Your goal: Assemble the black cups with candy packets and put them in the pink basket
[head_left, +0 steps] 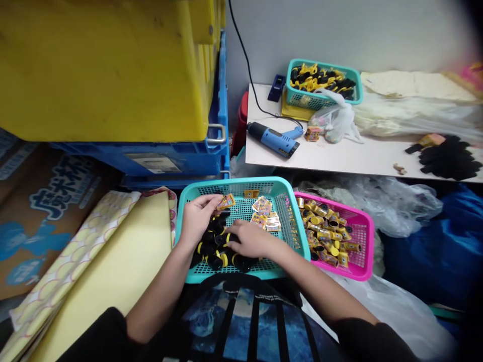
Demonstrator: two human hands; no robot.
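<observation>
A turquoise basket [292, 221] stands close in front of me. My left hand [199, 213] pinches a yellow printed label [226, 201] over the basket's left part. Lower down, my right hand [247, 238] has its fingers closed around one of the black cylindrical pieces [233, 238] with yellow bands. More such black-and-yellow pieces [215, 259] lie heaped beneath both hands. To the right of them, still inside the basket, a loose pile of printed labels [263, 206] rests on the mesh bottom, and one small label [251, 193] lies by the far wall.
A pink basket [368, 241] of yellow-wrapped pieces touches the right side. On the white table [339, 156] lie a blue heat gun [273, 139], a plastic bag [335, 120] and another turquoise basket [324, 103]. Stacked yellow [113, 75] and blue crates [181, 161] rise at left.
</observation>
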